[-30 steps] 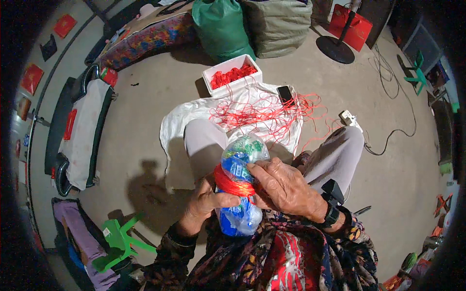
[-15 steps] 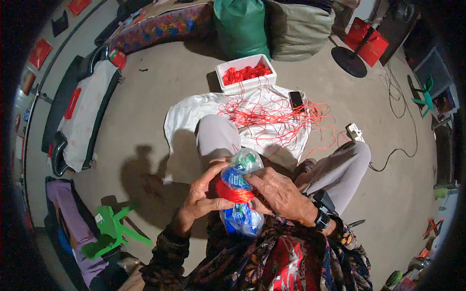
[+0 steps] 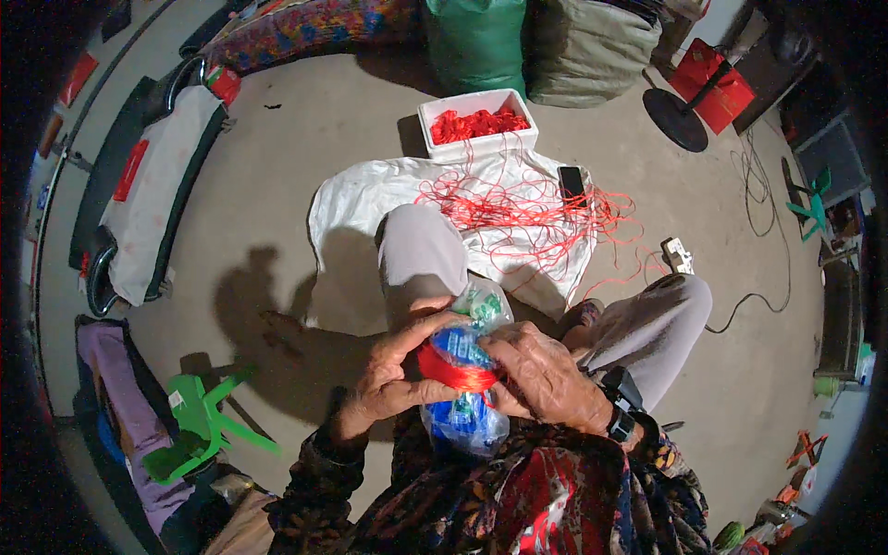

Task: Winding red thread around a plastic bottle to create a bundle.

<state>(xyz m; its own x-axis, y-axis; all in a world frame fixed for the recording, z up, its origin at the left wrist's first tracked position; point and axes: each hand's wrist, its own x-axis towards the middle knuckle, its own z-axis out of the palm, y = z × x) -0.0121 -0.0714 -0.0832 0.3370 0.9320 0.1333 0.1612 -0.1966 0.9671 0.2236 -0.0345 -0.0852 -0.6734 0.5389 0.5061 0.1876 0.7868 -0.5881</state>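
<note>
Between my hands, above my lap, is a bundle of clear plastic with blue and green print (image 3: 467, 430). Red cord (image 3: 458, 372) is wound in a thick band around its middle. My left hand (image 3: 388, 375) grips the bundle from the left, its thumb pressed on the red band and its fingers behind the upper part. From the right my right hand (image 3: 541, 370) closes on the same bundle, its fingertips at the upper part and the edge of the band. What the plastic wraps is not clear.
Loose red cord (image 3: 518, 217) lies tangled on a white sheet (image 3: 347, 199) before my knees, beside a dark phone (image 3: 572, 183). Behind it stands a white foam box (image 3: 481, 146) of red cord. A green stool (image 3: 199, 425) is at left, a power strip (image 3: 677, 254) at right.
Both hands and the bundle stay together, with only slight movement of the right fingers. The whole view has shifted a little.
</note>
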